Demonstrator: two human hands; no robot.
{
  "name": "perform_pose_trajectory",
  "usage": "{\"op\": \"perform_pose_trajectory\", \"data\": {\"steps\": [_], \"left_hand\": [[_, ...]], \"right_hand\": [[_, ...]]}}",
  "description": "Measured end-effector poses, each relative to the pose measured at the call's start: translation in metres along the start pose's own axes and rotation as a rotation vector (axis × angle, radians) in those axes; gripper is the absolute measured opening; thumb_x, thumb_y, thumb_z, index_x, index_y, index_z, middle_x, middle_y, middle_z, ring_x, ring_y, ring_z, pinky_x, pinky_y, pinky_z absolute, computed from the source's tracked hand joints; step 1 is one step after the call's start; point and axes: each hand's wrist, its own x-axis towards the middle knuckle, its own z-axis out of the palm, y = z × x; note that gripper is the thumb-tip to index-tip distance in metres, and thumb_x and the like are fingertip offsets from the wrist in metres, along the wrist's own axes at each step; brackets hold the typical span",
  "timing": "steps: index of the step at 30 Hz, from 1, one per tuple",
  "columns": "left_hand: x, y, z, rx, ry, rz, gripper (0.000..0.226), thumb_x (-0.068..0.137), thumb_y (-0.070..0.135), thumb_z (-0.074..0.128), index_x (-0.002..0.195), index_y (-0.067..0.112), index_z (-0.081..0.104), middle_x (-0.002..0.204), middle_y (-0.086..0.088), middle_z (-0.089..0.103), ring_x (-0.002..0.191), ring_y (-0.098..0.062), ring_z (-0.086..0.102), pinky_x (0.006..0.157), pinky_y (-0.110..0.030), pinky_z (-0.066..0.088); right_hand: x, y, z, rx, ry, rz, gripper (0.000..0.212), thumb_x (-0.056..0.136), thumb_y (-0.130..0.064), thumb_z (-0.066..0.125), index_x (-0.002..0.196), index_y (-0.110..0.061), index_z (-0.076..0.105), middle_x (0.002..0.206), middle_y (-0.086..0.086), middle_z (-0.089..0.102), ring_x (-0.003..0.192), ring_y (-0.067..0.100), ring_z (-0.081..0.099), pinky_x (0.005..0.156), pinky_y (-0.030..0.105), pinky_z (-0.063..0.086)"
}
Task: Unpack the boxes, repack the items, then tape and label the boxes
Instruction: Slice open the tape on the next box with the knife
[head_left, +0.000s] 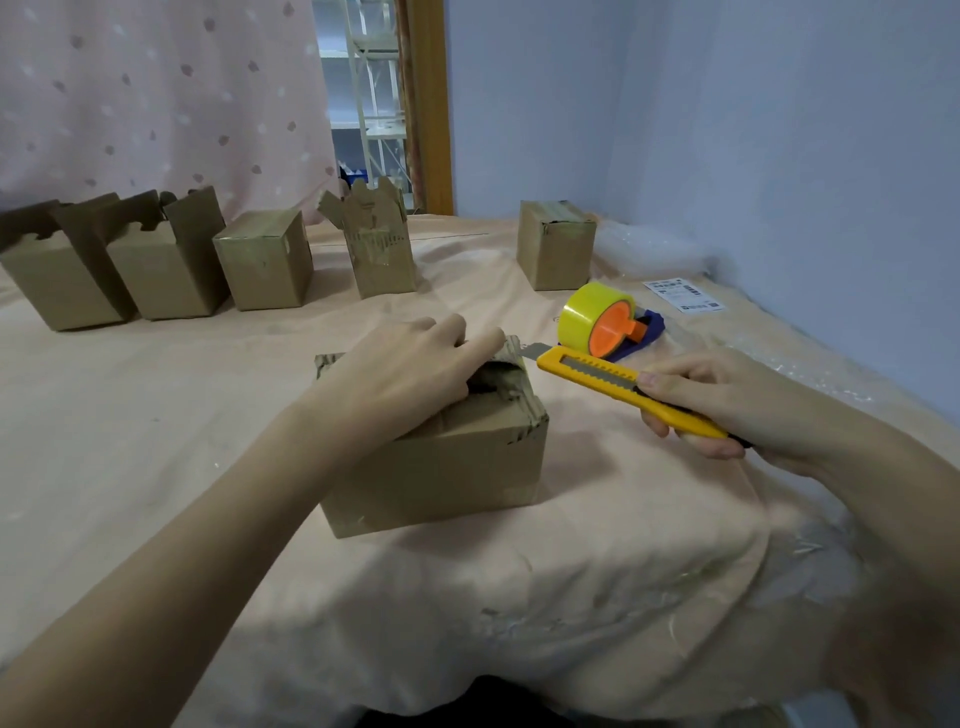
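Note:
A small cardboard box (441, 467) lies on the peach cloth in the middle. My left hand (405, 374) rests on its top, with the fingers curled over a torn flap at the far edge. My right hand (727, 405) grips a yellow utility knife (613, 382) just right of the box. The blade tip points left at the flap's edge. A yellow tape roll on an orange and blue dispenser (605, 319) stands behind the knife. A white shipping label (683, 294) lies flat further back right.
Five more cardboard boxes stand along the back: two open ones (166, 270) at left, a closed one (265, 262), a torn open one (379, 249), and a closed one (556, 247) at right. Bubble wrap (644, 249) lies along the blue wall.

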Motion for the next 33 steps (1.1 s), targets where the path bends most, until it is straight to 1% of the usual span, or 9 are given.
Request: {"op": "perform_pose_trajectory", "data": {"steps": [4,8,12,16,18,21,24,28,33], "left_hand": [[0.005,0.003,0.003,-0.028,0.064,-0.059,0.025,0.067,0.018,0.053,0.086,0.010,0.067,0.070,-0.012,0.058,0.051,-0.031,0.055,0.042,-0.028,0.029],[0.001,-0.001,0.008,-0.113,0.108,-0.082,0.038,0.082,0.038,0.041,0.092,0.019,0.072,0.076,-0.007,0.061,0.056,-0.030,0.058,0.046,-0.028,0.035],[-0.001,0.001,0.007,-0.131,0.132,-0.081,0.043,0.088,0.046,0.041,0.098,0.021,0.074,0.079,-0.006,0.062,0.058,-0.028,0.059,0.048,-0.026,0.036],[0.001,0.004,0.006,-0.121,0.144,-0.064,0.042,0.092,0.041,0.040,0.097,0.016,0.073,0.077,-0.008,0.060,0.055,-0.030,0.057,0.043,-0.034,0.044],[0.001,0.004,0.008,-0.107,0.152,-0.059,0.041,0.093,0.038,0.039,0.095,0.014,0.073,0.075,-0.009,0.059,0.053,-0.031,0.056,0.042,-0.036,0.044],[0.001,0.006,0.007,-0.106,0.165,-0.065,0.041,0.093,0.034,0.039,0.093,0.012,0.073,0.074,-0.009,0.060,0.053,-0.031,0.055,0.042,-0.035,0.043],[0.000,0.008,0.006,-0.107,0.184,-0.071,0.040,0.093,0.032,0.040,0.092,0.010,0.073,0.073,-0.009,0.061,0.053,-0.031,0.056,0.043,-0.032,0.041],[0.000,0.008,0.006,-0.117,0.194,-0.066,0.040,0.094,0.031,0.040,0.093,0.009,0.073,0.072,-0.009,0.061,0.054,-0.030,0.058,0.041,-0.034,0.045],[0.000,0.006,0.006,-0.130,0.203,-0.080,0.039,0.094,0.032,0.041,0.094,0.010,0.074,0.072,-0.008,0.063,0.057,-0.031,0.060,0.044,-0.037,0.048]], "right_hand": [[0.005,0.006,-0.001,0.057,0.022,0.010,0.046,0.100,-0.025,0.043,0.066,0.004,0.054,0.034,0.004,0.030,0.028,0.010,0.024,0.034,0.016,0.021],[0.007,0.014,0.001,0.100,0.004,-0.003,0.045,0.100,-0.021,0.043,0.066,0.007,0.053,0.036,0.003,0.034,0.026,0.008,0.025,0.033,0.015,0.019],[0.013,0.024,0.003,0.175,-0.013,-0.005,0.048,0.097,-0.026,0.046,0.084,0.020,0.054,0.062,0.033,0.040,0.028,0.010,0.026,0.033,0.014,0.019],[0.014,0.027,0.003,0.181,-0.020,-0.023,0.051,0.090,-0.034,0.049,0.077,0.015,0.054,0.048,0.024,0.037,0.028,0.010,0.024,0.034,0.015,0.018],[0.016,0.029,0.003,0.203,-0.035,-0.030,0.051,0.093,-0.030,0.049,0.087,0.020,0.054,0.061,0.031,0.042,0.029,0.011,0.025,0.034,0.015,0.018],[0.019,0.034,0.004,0.306,-0.067,0.012,0.046,0.096,-0.024,0.046,0.101,0.021,0.054,0.062,0.015,0.050,0.028,0.008,0.025,0.033,0.013,0.017],[0.020,0.036,0.006,0.383,-0.111,0.016,0.046,0.089,-0.028,0.047,0.102,0.014,0.059,0.055,0.002,0.053,0.026,0.006,0.024,0.032,0.013,0.016],[0.022,0.038,0.008,0.399,-0.107,0.000,0.046,0.083,-0.035,0.048,0.097,0.006,0.063,0.056,0.005,0.051,0.026,0.006,0.023,0.031,0.014,0.016],[0.022,0.038,0.007,0.363,-0.077,-0.033,0.042,0.092,-0.030,0.045,0.098,0.008,0.062,0.055,0.005,0.050,0.026,0.007,0.022,0.031,0.013,0.015]]}}
